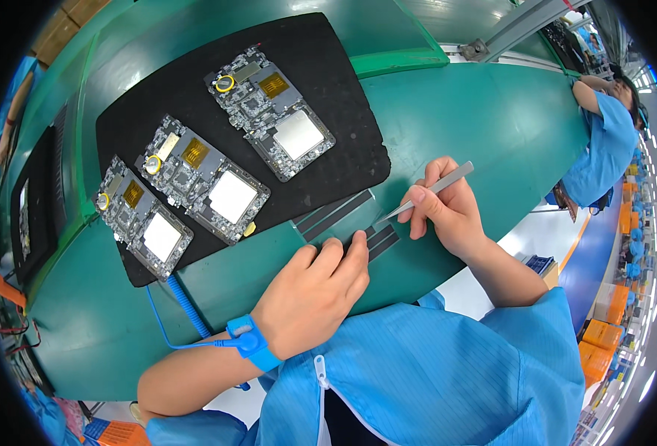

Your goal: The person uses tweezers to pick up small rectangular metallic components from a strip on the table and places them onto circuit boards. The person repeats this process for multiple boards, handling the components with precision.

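Note:
My right hand [451, 212] pinches a pair of metal tweezers [446, 182], their tips pointing down-left onto a clear sheet with black adhesive-looking strips [336, 215]. The tips meet the sheet beside some short black pieces, though whether they grip one is too small to tell. My left hand [310, 290] lies over the near edge of that sheet with bent fingers, the index fingertip pressing close to the short pieces; its thumb is hidden. A blue wrist strap [252, 342] circles my left wrist.
Beyond the sheet, a black mat [343, 111] bears three circuit boards: one at the back [272, 111], one in the middle [208, 182] and one at the left [144, 219]. A coiled blue cord [187, 308] runs from the strap. Another person [603, 141] sits at the far right.

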{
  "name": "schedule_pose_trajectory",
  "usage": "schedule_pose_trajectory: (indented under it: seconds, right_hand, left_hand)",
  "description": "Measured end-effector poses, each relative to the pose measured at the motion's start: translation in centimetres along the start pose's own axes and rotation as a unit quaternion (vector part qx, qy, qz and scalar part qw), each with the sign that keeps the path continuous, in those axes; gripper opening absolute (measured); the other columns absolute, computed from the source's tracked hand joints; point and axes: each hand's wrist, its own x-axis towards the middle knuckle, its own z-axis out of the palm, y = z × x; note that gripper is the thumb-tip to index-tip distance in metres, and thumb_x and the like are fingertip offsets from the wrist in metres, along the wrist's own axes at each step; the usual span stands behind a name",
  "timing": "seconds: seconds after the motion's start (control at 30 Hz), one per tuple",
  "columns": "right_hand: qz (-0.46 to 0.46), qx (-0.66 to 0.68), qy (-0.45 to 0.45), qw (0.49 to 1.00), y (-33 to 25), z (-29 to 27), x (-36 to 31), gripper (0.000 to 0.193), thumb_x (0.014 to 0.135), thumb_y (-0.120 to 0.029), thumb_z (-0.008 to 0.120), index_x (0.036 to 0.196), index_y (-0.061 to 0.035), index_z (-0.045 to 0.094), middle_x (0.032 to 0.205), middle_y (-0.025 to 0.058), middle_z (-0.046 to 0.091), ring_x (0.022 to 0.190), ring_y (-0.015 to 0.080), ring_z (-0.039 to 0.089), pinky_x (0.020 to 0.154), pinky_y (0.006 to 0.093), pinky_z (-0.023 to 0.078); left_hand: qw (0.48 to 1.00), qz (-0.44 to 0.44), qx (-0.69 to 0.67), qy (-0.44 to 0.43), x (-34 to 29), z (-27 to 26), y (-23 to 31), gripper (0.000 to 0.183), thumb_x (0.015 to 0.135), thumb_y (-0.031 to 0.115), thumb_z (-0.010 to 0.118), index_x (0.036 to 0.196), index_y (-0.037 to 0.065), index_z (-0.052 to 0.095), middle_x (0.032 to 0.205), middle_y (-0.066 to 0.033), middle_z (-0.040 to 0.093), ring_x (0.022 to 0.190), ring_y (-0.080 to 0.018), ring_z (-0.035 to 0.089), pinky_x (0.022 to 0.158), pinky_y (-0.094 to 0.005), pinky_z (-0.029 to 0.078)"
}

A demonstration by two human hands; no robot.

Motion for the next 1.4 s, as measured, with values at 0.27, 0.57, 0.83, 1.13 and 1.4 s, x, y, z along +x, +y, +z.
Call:
schedule_pose_trajectory:
  seconds: [0.27, 0.57, 0.83, 1.13, 1.4]
  right_hand:
    - [-0.004, -0.011, -0.021, 1.0, 0.3, -0.1, 0.1, 0.016, 0.096, -0.008, 0.05, 0.097, -0.0073, 0.033, 0.073, 0.0114, 0.06, 0.055, 0.0121, 0.06, 0.049, 0.0201, 0.046]
    - [-0.015, -0.002, -0.015, 1.0, 0.3, 0.2, 0.0, 0.021, 0.095, -0.014, 0.055, 0.095, -0.0055, 0.036, 0.072, 0.0073, 0.06, 0.055, 0.0077, 0.06, 0.047, 0.0176, 0.045]
    - [-0.042, 0.0, -0.028, 0.999, 1.1, -0.3, 0.0, 0.02, 0.095, -0.013, 0.054, 0.096, -0.0065, 0.035, 0.075, 0.0116, 0.062, 0.05, 0.0077, 0.056, 0.045, 0.019, 0.044]
    - [-0.17, 0.139, 0.102, 0.97, -1.0, -0.7, 4.3, 0.019, 0.102, -0.023, 0.038, 0.109, -0.0055, 0.043, 0.099, 0.0177, 0.064, 0.073, 0.0149, 0.06, 0.068, 0.0264, 0.048]
    - [-0.229, -0.182, 0.052, 0.955, -0.6, 1.6, 9.5, 0.016, 0.097, -0.007, 0.045, 0.112, -0.0033, 0.044, 0.14, 0.0193, 0.041, 0.116, 0.0218, 0.053, 0.097, 0.0342, 0.041]
  left_hand:
    - [1.0, -0.005, -0.008, 0.006, 0.1, 0.0, 0.0, 0.03, 0.082, 0.015, 0.052, 0.106, 0.0, 0.061, 0.125, -0.0139, 0.054, 0.098, -0.0221, 0.05, 0.072, -0.0281, 0.041]
    - [1.0, -0.01, -0.014, 0.009, 0.1, 0.0, 0.2, 0.031, 0.081, 0.015, 0.052, 0.107, 0.0, 0.06, 0.124, -0.0135, 0.054, 0.1, -0.0224, 0.05, 0.073, -0.028, 0.041]
    - [1.0, -0.007, -0.014, 0.023, 0.3, 0.3, 0.1, 0.039, 0.076, 0.021, 0.065, 0.109, -0.001, 0.06, 0.122, -0.0122, 0.055, 0.092, -0.0202, 0.051, 0.07, -0.0284, 0.043]
    - [0.985, -0.121, -0.09, 0.088, -2.3, -3.0, -1.0, 0.038, 0.075, 0.016, 0.067, 0.109, 0.001, 0.059, 0.115, -0.0137, 0.058, 0.096, -0.0256, 0.055, 0.074, -0.0345, 0.046]
    - [0.676, -0.664, -0.289, 0.135, -19.3, -7.0, -8.7, 0.063, 0.087, 0.042, 0.062, 0.124, -0.006, 0.048, 0.106, -0.0205, 0.061, 0.095, -0.0296, 0.061, 0.081, -0.0377, 0.049]
